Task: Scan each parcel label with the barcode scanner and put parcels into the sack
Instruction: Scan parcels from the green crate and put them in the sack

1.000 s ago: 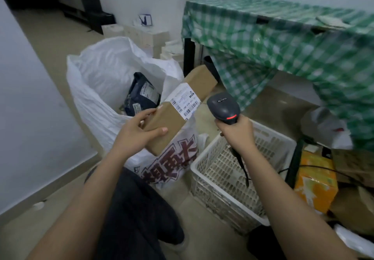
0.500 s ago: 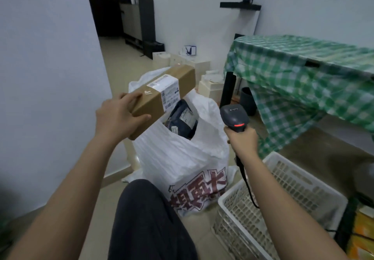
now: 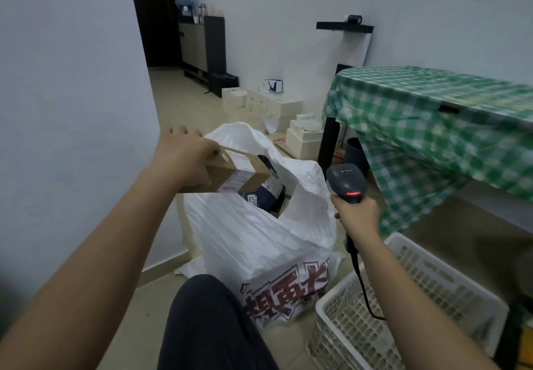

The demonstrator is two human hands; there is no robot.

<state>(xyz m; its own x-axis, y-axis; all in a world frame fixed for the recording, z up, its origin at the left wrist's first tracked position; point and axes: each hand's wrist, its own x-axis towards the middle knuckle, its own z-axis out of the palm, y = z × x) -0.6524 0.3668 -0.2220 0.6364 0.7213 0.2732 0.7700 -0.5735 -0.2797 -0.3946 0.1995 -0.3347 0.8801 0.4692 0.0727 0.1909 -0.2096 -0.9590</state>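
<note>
Left hand (image 3: 184, 159) fingers grip box (image 3: 230, 172), long axis toward sack (image 3: 259, 231) mouth.

Beige tiled floor (image 3: 184, 104) runs from doorway at top centre down to lower frame. White sack (image 3: 259, 243) with red lettering stands on it, centre. White slatted crate (image 3: 418, 297) sits on floor at lower right, just beside sack. Pale boxes (image 3: 274, 104) stacked on floor along far wall, upper centre. Table (image 3: 432, 104) under green checked cloth stands right; dark bin (image 3: 356, 152) on floor by its black leg.
</note>
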